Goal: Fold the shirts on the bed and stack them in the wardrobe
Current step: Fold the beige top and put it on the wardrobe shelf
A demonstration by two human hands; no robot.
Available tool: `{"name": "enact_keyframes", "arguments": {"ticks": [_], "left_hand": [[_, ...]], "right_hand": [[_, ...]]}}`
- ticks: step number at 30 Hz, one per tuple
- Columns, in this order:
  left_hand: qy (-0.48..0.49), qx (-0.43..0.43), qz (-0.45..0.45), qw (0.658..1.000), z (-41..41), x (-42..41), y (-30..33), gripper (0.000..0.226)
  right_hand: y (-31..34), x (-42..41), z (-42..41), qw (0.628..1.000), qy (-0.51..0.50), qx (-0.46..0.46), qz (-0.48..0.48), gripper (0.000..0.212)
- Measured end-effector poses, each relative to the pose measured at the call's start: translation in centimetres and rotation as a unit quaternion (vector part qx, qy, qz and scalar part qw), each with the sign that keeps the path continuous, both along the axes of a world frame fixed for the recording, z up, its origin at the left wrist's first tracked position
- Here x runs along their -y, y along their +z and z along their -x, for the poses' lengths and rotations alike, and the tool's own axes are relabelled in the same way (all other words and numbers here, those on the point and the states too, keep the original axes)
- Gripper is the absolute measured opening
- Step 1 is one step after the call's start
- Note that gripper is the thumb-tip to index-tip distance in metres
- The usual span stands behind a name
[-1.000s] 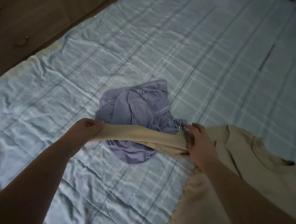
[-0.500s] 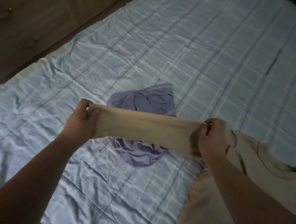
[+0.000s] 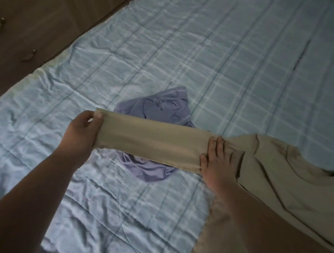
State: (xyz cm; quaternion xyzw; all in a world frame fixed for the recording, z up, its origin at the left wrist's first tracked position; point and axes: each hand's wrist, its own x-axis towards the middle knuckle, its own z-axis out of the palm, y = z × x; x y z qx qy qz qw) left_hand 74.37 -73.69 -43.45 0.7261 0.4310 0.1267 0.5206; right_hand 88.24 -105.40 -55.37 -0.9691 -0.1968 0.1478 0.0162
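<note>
1. Head view, task items: the beige shirt (image 3: 274, 168) lies at the right of the bed (image 3: 221, 62), with its sleeve (image 3: 148, 142) stretched out to the left, above the crumpled purple shirt (image 3: 154, 133) at mid-bed. Neither shirt is folded yet.
2. Head view, left hand (image 3: 80, 134): thumb and curled fingers (image 3: 97, 115) pinch the cuff end of the sleeve and hold it taut, off the bed.
3. Head view, right hand (image 3: 218, 162): fingers are extended and lie flat on the sleeve near the shoulder seam, pressing rather than clenched.
4. Head view, surroundings: brown furniture with handles (image 3: 28, 56) stands past the bed's far left edge; it is probably the wardrobe.
5. Risk: the cuff pinch is small; extra tension may pull the cuff free.
6. Risk: lowering the sleeve here may snag the purple shirt beneath and bunch the fold.
</note>
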Motion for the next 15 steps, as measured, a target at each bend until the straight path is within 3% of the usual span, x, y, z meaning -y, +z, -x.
{"name": "enact_keyframes", "arguments": {"ticks": [5,12,15], "left_hand": [[-0.01,0.099,0.054,0.994,-4.5,5.3,4.3,0.021],[-0.172,0.073,0.017,0.982,-12.3,24.2,4.3,0.035],[-0.263,0.056,-0.028,0.963,-14.4,33.4,3.0,0.021]], "right_hand": [[2.9,2.8,1.3,0.994,0.036,0.022,-0.104,0.059],[5.7,13.7,5.6,0.964,-0.09,0.055,-0.243,0.059],[6.0,19.9,7.3,0.953,-0.134,0.064,-0.263,0.061]]}}
